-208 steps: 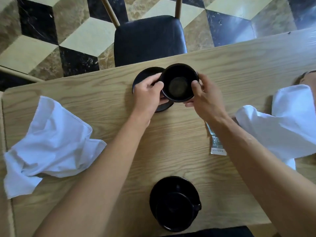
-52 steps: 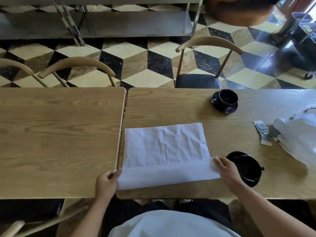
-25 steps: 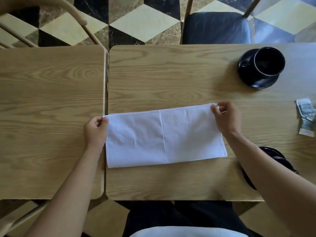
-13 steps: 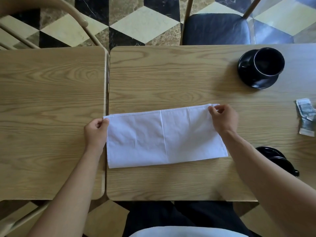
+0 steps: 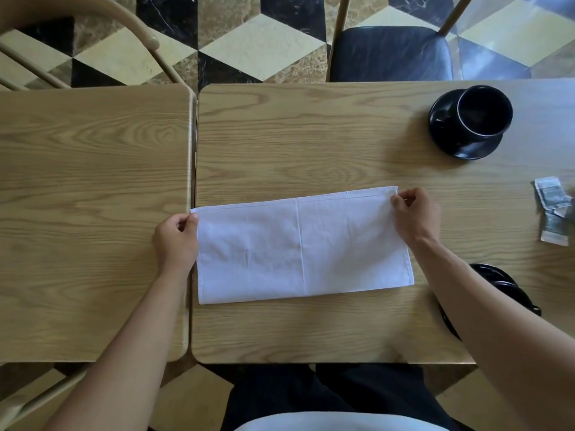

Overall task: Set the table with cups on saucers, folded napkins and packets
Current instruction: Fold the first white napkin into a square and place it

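A white napkin (image 5: 298,247) lies folded in half as a long rectangle on the right wooden table (image 5: 311,144). My left hand (image 5: 175,241) pinches its far left corner. My right hand (image 5: 415,217) pinches its far right corner. A black cup (image 5: 483,115) stands on a black saucer (image 5: 448,141) at the far right of the table. A second black cup and saucer (image 5: 504,287) sits near the front edge, mostly hidden by my right forearm. Several packets (image 5: 553,213) lie at the right edge of the view.
A second wooden table (image 5: 93,213) butts against the left side with a narrow gap between them. A dark-cushioned chair (image 5: 392,54) stands beyond the far edge, and a curved wooden chair (image 5: 93,32) at the far left. The floor is checkered tile.
The near edge of the napkin was folded up to the far edge. In the last second my hands have stayed at the far corners, with my right fingers shifting slightly.
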